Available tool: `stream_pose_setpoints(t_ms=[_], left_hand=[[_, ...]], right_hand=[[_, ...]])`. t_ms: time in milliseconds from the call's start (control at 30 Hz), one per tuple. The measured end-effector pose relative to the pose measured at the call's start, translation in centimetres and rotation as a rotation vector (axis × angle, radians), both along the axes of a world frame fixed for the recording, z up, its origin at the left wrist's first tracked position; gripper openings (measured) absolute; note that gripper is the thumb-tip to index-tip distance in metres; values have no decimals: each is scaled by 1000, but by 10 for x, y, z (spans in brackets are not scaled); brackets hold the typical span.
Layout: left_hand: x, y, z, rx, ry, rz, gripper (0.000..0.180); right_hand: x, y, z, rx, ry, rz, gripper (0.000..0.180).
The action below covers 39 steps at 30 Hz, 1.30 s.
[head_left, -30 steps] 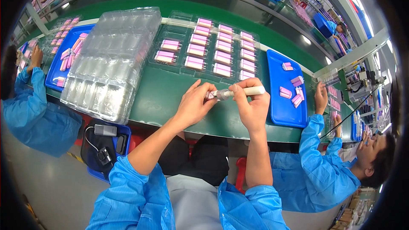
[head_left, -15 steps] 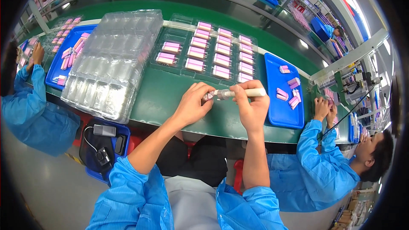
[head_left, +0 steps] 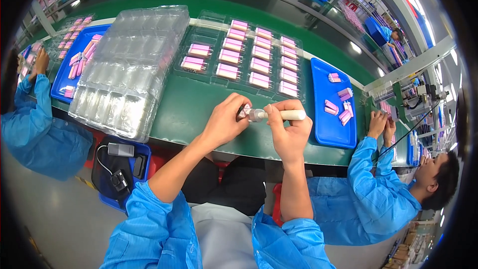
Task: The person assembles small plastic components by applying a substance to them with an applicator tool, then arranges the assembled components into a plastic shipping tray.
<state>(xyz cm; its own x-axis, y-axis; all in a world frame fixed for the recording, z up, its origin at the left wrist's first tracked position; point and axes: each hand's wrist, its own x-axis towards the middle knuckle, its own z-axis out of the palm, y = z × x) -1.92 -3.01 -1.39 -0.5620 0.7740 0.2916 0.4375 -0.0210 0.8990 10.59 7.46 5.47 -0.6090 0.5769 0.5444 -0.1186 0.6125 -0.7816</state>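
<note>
My left hand [head_left: 225,121] is closed, pinching a small pinkish piece [head_left: 243,112] that its fingers mostly hide. My right hand [head_left: 290,128] wraps round a tool with a cream-white handle [head_left: 293,115] and a clear front part, held about level. The tool's front end points left and meets the piece at my left fingertips; exact contact cannot be made out. Both hands are above the near part of the green table. Beyond them, a clear plastic blister tray [head_left: 211,76] holds rows of pink-and-white blocks [head_left: 260,65].
A stack of clear blister trays [head_left: 130,72] stands at left, beside a blue tray [head_left: 62,82] of blocks. On the right a blue tray [head_left: 332,132] carries several loose blocks. Co-workers in blue sit on both sides. A blue bin [head_left: 113,200] with devices sits below the table's left edge.
My right hand and the tool have shifted slightly left, nearer my left hand. The left hand keeps its pinch. The whole view has moved a little.
</note>
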Motion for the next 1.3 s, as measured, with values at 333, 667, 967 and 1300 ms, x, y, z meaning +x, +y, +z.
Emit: stream_pose_setpoints(t_ms=[333, 667, 967, 1300], left_hand=[[-7, -9, 4, -31, -69, -106, 32], [6, -6, -3, 36, -45, 50, 36], [6, -4, -8, 42, 35, 73, 36], [6, -8, -4, 41, 40, 54, 37]], right_hand=[[-3, -2, 1, 50, -84, 1, 15], [7, -15, -8, 17, 98, -31, 13], [1, -23, -8, 63, 30, -29, 14], [-2, -28, -3, 86, -49, -53, 16]])
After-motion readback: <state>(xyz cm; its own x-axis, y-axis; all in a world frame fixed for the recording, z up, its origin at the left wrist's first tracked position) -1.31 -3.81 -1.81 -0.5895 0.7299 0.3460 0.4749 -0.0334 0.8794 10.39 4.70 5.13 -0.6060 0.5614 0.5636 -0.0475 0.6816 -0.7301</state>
